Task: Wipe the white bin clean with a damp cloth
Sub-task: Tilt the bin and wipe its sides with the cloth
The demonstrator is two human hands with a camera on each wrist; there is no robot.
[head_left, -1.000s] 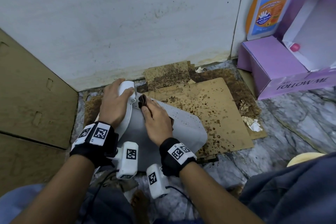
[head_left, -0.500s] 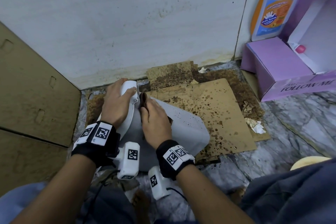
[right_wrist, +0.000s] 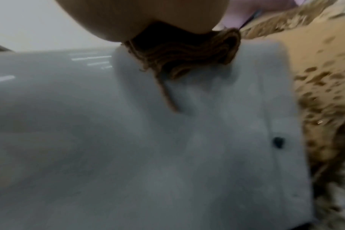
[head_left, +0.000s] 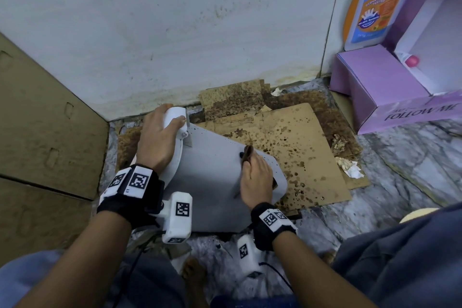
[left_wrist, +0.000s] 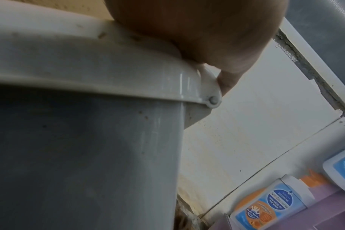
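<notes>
The white bin (head_left: 212, 177) lies on its side on the floor, propped on a stained sheet of cardboard (head_left: 295, 147), with its long axis running from the lidded top near the wall's foot at the left to its base at the right. The left hand (head_left: 157, 142) has its grip closed round the lid's rim at that top end, steadying the bin. The right hand (head_left: 256, 177) lies on the upturned side wall close to the base end, its fingers bearing down on a brown cloth (right_wrist: 183, 52) pressed flat to the plastic; whether they curl round the cloth or only press it I cannot tell. So the unwiped length of wall lies from the right hand's grip back toward the left hand, along the bin's axis, and the right hand is the one placed to stroke that way; a small dark speck (right_wrist: 278, 142) sits on the wall near the base edge. Nothing stands on the bin's wall between the two hands. To the right, well apart, a purple box (head_left: 380, 92) and a wash bottle (head_left: 372, 2) stand against the wall.
</notes>
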